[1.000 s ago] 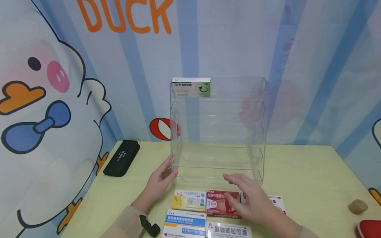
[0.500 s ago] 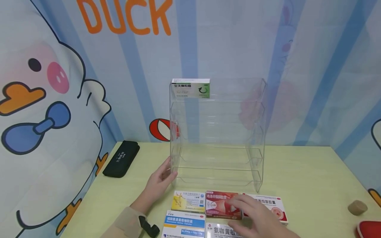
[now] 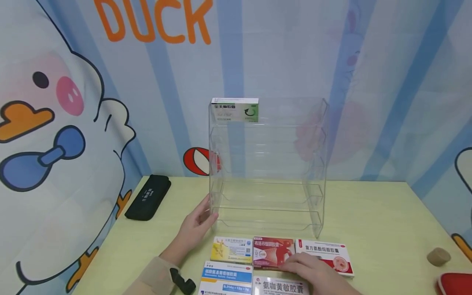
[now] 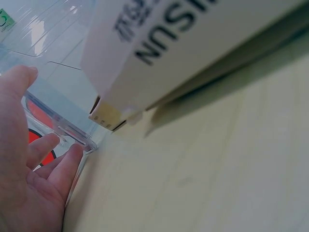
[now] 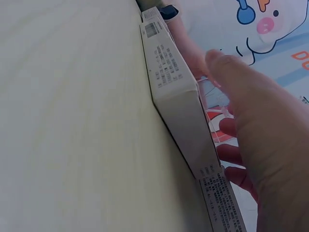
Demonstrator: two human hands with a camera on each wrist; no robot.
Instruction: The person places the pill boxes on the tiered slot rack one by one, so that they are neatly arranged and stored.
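My left hand [image 3: 197, 223] holds the lower left side of a clear acrylic tiered rack [image 3: 267, 211], its thumb near the front corner. In the left wrist view the fingers [image 4: 67, 171] touch the rack's bottom edge. My right hand [image 3: 313, 272] is low over the medicine boxes, fingers loosely bent. Its fingertips are by the red box [image 3: 271, 250] and the white box with black lettering [image 3: 280, 285]; firm contact cannot be made out. Near them lie a yellow-and-white box [image 3: 232, 250], a blue-and-white box [image 3: 225, 276] and a red-and-white box [image 3: 326, 254].
A green-and-white medicine box [image 3: 236, 110] stands in the rack's top tier at the left. On the table [image 3: 376, 221] lie a black pouch [image 3: 148, 198] at the left, a small brown cylinder [image 3: 439, 257] and a red item [image 3: 455, 283] at the right.
My right hand has moved back from the front of the rack and down to the boxes, uncovering the red-and-white box. My left hand stays on the rack.
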